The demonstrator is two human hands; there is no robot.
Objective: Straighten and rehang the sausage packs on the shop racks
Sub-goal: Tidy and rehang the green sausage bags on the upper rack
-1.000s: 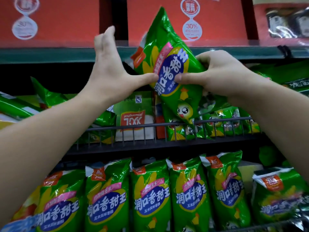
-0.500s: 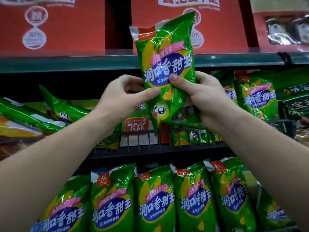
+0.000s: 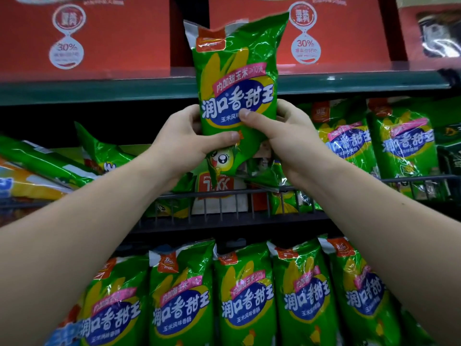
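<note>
1. The sausage pack (image 3: pixel 237 78) stands upright at the centre of view. Its top reaches toward 12 o'clock, in front of the red boxes (image 3: pixel 99 33) and the green shelf edge (image 3: pixel 99 89).
2. The left hand (image 3: pixel 184 143) holds the pack's lower part from 9 o'clock, its grip curled round the pack with the thumb across the front.
3. The right hand (image 3: pixel 291 141) holds it from 3 o'clock, its grip pinching the pack with the thumb on the blue label.
4. At 6 o'clock from the hands, the wire rack (image 3: pixel 219 193) carries jumbled packs. Upright packs (image 3: pixel 404 146) stand at 3 o'clock, and tilted packs (image 3: pixel 45 163) lie at 9 o'clock.
5. The lower row of packs (image 3: pixel 244 295) stands upright along the bottom.
</note>
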